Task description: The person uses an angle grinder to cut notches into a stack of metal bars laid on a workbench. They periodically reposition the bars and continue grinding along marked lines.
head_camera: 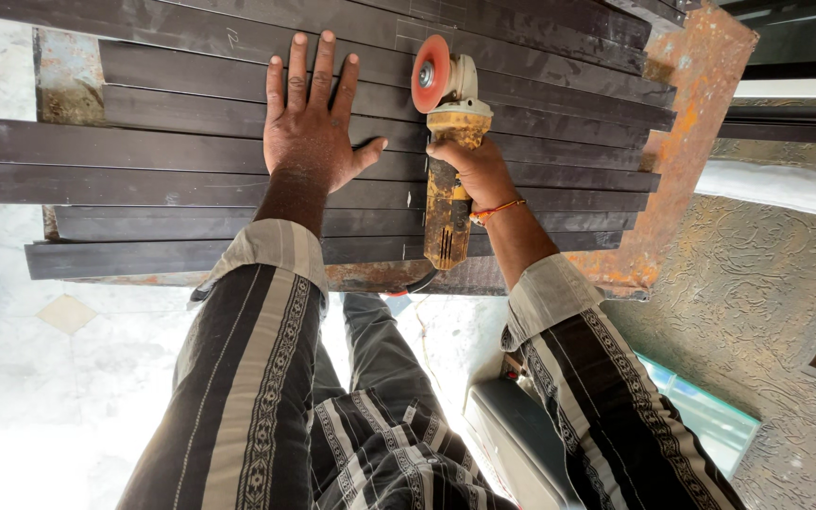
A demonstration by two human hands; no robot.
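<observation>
My left hand [309, 118] lies flat, fingers spread, on a stack of dark steel flat bars [172, 142] laid side by side across a rusty table. My right hand [476, 170] grips the dirty yellow body of an angle grinder [448, 203]. Its red disc [430, 73] stands on edge over the bars, just right of my left hand's fingers. Near the disc I can make out faint chalk marks on the bars.
A rusty orange metal plate [687, 142] forms the table top under the bars and sticks out at right. Patterned grey wall [757, 283] at right. Pale stone floor [68, 378] below. A grey seat or box [512, 434] sits by my legs.
</observation>
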